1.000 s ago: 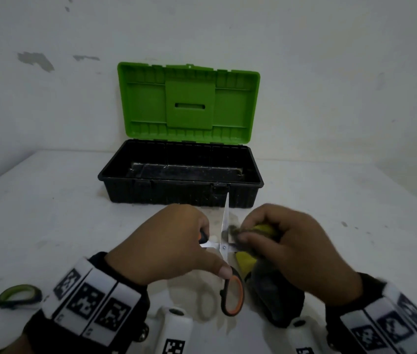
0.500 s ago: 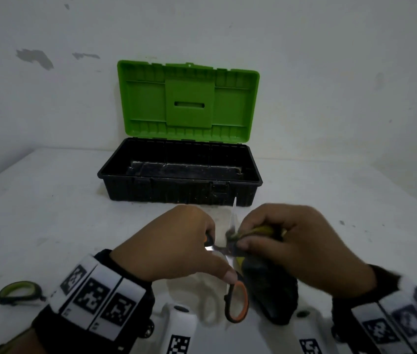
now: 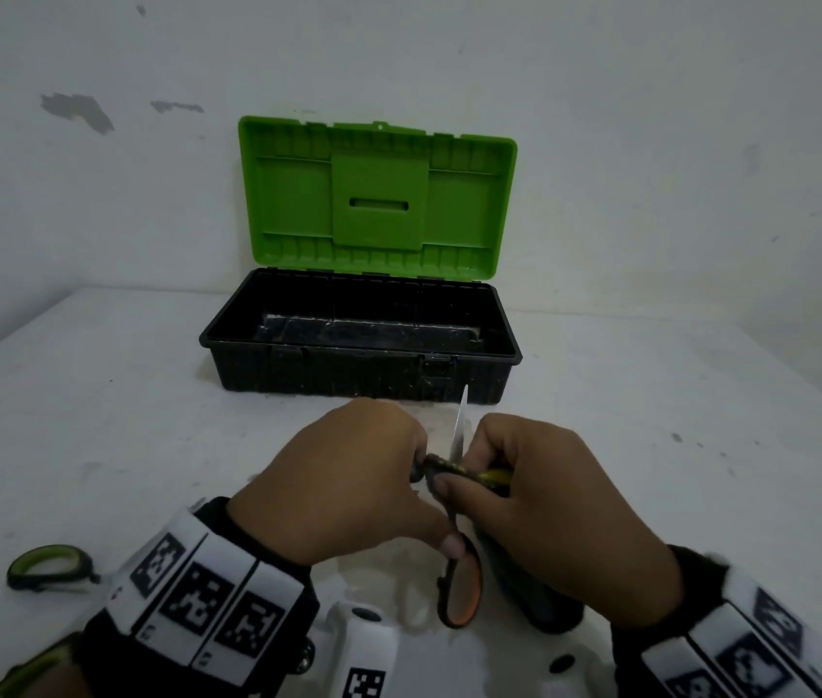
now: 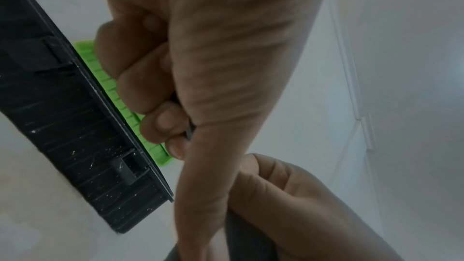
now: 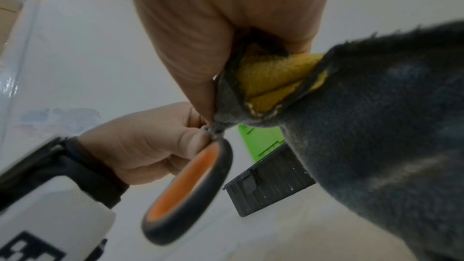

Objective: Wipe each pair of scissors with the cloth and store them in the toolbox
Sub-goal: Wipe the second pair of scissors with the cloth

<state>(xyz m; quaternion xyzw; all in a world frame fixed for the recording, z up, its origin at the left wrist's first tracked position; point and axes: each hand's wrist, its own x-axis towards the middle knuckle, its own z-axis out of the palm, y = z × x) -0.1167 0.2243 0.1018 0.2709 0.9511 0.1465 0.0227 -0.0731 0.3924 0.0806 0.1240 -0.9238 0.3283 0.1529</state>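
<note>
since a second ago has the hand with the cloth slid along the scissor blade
Yes. The right hand with the cloth slid down the blade, away from the toolbox, baring more blade.

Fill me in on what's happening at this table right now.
A person is cleaning scissors. The left hand holds the orange-and-black-handled scissors with the blade pointing up and away, while the right hand pinches a dark grey and yellow cloth around the blade near the pivot. The black toolbox with the green lid stands open behind them. A green-and-black handle loop lies at the table's left edge.
</note>
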